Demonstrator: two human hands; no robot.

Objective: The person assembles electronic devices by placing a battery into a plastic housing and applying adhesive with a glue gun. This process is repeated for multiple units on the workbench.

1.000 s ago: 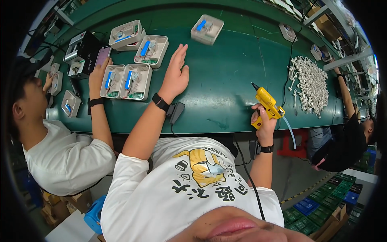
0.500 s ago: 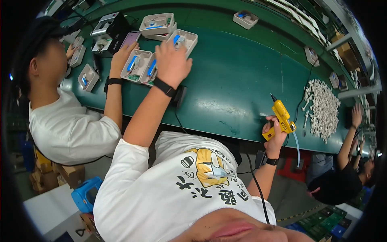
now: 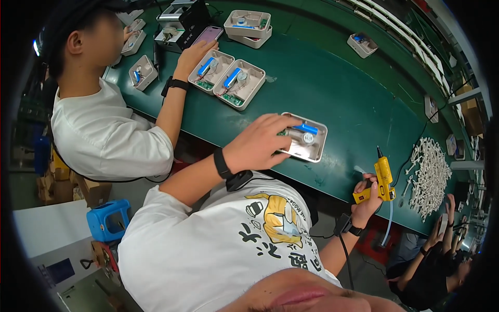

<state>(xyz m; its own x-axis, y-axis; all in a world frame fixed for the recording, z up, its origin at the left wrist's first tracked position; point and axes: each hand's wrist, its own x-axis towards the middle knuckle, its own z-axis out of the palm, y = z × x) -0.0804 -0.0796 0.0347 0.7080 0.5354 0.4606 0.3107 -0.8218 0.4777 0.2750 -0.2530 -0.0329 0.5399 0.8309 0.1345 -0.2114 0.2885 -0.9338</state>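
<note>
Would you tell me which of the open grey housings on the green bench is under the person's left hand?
The housing nearest the bench's front edge, lying alone; the left hand rests on its left end. The others lie farther back.

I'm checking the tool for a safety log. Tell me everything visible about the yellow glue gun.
The yellow glue gun looks like moulded plastic, with a dark pointed nozzle at its upper end aimed away from the person. It is held nearly upright in the right hand, fingers wrapped round its grip, at the near edge of the green table. A pale translucent stick or tube hangs from its rear end. Its nozzle touches nothing.
</note>
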